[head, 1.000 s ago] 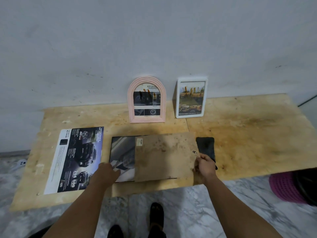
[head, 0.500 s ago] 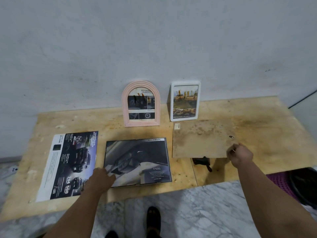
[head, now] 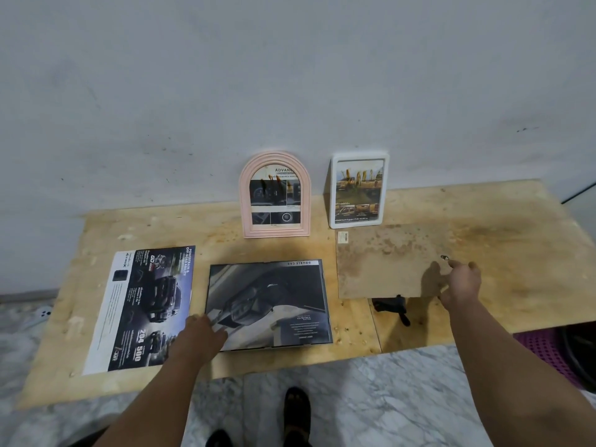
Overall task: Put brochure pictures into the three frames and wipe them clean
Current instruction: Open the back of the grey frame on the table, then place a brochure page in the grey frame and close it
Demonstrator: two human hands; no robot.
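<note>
Plywood table [head: 532,246] holds "204 500" brochure [head: 145,304]; left hand [head: 201,333] presses frame [head: 269,301], right hand [head: 461,280] pinches backing board [head: 387,262]

A dark cloth [head: 388,306] lies mostly hidden beneath the near edge of the brown backing board [head: 387,262] on the plywood table [head: 516,240], only its front end and a strap showing. The right hand [head: 461,282] covers the board's right edge, so its grip cannot be read. A purple basket [head: 545,353] under the table's right end is cut off, and the brochure print is too small to read.
</note>
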